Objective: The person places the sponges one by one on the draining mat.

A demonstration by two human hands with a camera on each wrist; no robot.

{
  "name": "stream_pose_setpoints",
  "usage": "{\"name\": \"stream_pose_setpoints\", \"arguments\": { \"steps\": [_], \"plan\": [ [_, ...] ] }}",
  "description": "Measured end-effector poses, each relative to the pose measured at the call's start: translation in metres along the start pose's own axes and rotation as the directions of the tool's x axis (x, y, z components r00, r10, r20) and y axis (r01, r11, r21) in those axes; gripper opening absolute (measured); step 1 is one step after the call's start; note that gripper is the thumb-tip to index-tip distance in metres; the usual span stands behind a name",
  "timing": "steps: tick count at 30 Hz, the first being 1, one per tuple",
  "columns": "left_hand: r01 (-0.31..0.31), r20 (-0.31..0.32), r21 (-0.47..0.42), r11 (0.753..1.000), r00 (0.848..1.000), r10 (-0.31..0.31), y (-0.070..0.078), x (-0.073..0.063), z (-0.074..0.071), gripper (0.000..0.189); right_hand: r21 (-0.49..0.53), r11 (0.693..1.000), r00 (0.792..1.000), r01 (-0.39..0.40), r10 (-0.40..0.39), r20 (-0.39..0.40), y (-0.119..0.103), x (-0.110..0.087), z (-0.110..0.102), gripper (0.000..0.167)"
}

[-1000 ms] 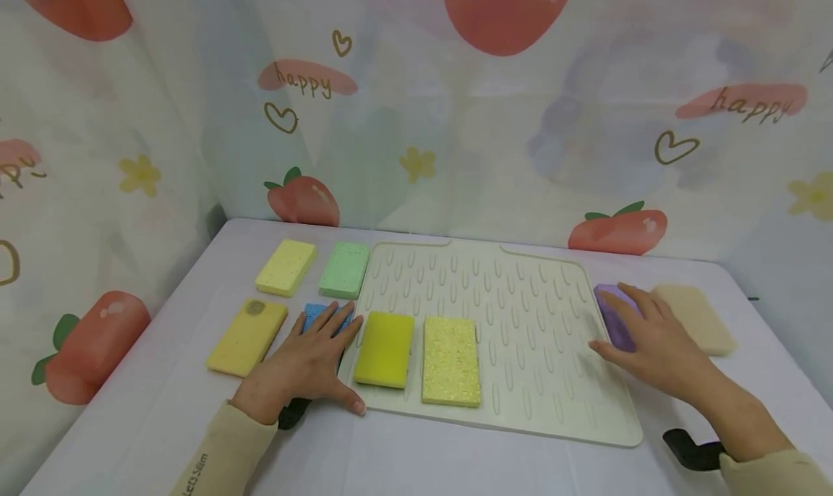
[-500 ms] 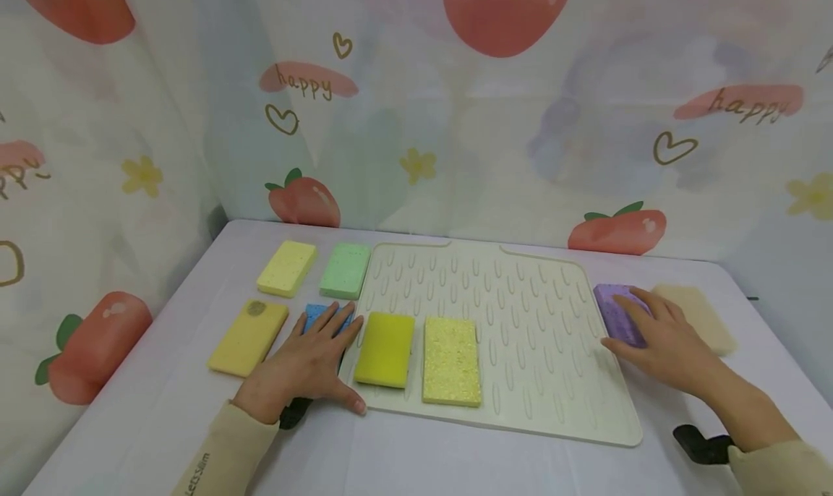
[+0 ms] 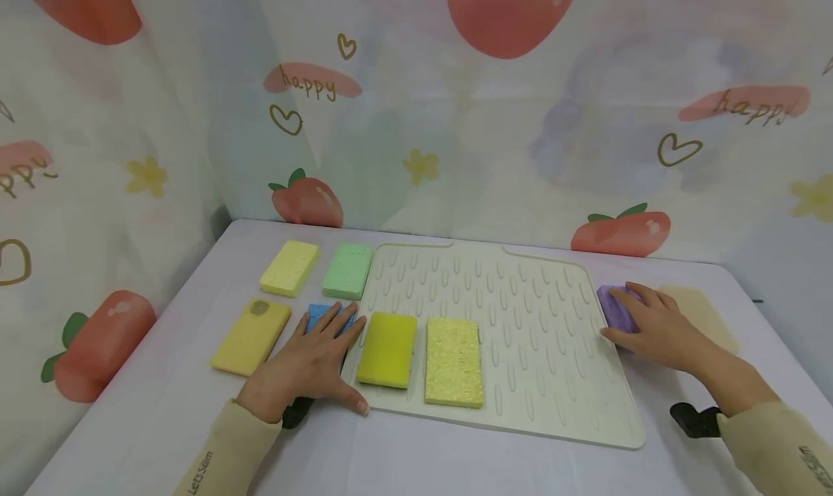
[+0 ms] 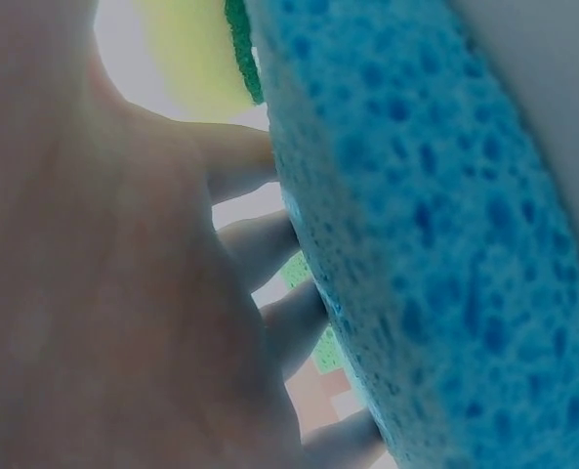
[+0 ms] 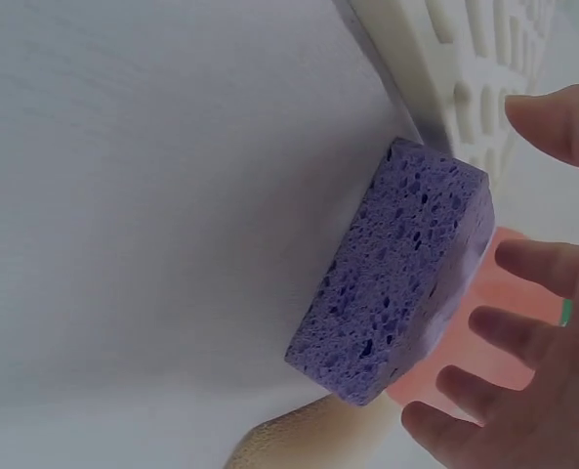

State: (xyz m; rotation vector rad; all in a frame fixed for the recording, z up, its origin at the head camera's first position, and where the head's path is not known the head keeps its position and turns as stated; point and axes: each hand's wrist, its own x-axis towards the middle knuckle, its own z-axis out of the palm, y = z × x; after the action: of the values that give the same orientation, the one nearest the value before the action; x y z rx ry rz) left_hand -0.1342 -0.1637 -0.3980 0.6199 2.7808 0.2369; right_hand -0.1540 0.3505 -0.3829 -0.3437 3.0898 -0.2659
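My left hand [image 3: 306, 369] rests over a blue sponge [image 3: 319, 312], fingers spread and straight, thumb out at the edge of the mat. In the left wrist view the blue sponge [image 4: 426, 215] is large, with the fingertips right along its far face. My right hand [image 3: 664, 337] hovers by a purple sponge [image 3: 613, 309] just off the mat's right side. From the right wrist, the purple sponge [image 5: 396, 269] lies tilted in view beside the loosely bent fingers [image 5: 518, 332], with thumb and fingers apart.
A pale ribbed mat [image 3: 540, 366] bears a bright yellow sponge [image 3: 387, 350] and a speckled yellow sponge [image 3: 453, 362]. To its left lie a pale yellow sponge [image 3: 290, 267], a green sponge [image 3: 348, 270] and a spotted tan-yellow sponge [image 3: 250, 340]. A beige sponge [image 3: 709, 319] lies at right.
My right hand first shifted right, baring more of the purple sponge, then settled a little forward and closer over it. The left hand stays in place.
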Motion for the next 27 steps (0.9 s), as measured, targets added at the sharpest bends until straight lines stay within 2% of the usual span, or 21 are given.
{"name": "stream_pose_setpoints", "arguments": {
  "steps": [9,17,27],
  "plan": [
    [-0.001,0.003,0.001,1.0,1.0,0.001,0.0,0.0,0.0,0.132,0.01,1.0,0.993,-0.023,0.022,0.113,0.003,0.016,-0.005,0.07],
    [-0.001,0.002,-0.003,1.0,1.0,0.001,-0.001,0.0,0.0,0.132,0.012,0.998,0.984,-0.069,0.066,0.165,0.004,0.022,-0.009,0.07],
    [-0.006,-0.006,-0.006,1.0,1.0,0.006,-0.001,0.0,0.001,0.132,0.008,0.995,0.986,-0.095,0.093,0.141,0.001,0.022,-0.007,0.07]
  ]
}}
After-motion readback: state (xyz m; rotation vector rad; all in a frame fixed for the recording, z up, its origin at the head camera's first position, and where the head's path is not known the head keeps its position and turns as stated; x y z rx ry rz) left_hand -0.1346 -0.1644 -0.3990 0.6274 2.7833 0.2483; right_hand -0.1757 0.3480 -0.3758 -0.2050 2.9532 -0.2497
